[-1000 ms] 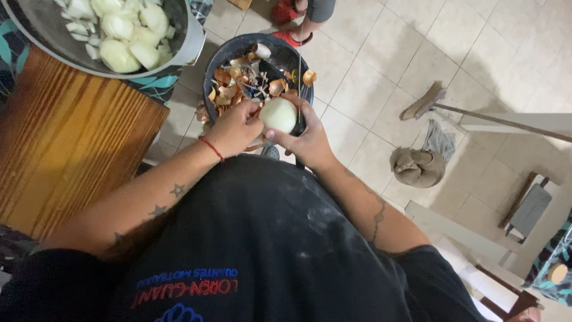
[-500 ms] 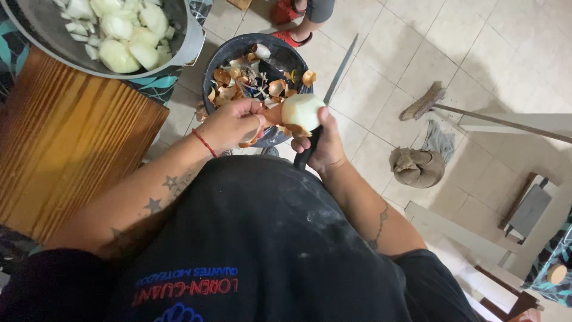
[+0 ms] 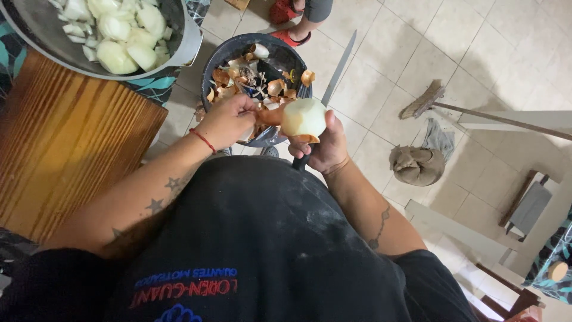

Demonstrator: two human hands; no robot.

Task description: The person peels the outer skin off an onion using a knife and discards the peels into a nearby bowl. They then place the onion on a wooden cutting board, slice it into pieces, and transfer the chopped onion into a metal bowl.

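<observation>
We clamp our right hand (image 3: pixel 325 146) on the peeled onion (image 3: pixel 304 117) and knife (image 3: pixel 336 68) above the scrap bucket (image 3: pixel 223 56), left hand (image 3: pixel 229 119) pinching skin, best pulled downward into it.

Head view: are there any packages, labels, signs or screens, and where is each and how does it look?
No packages, signs or screens in view.
Printed lettering: low on the person's black shirt, seen upside down; one blue line above one red line, with a blue emblem beneath.
</observation>
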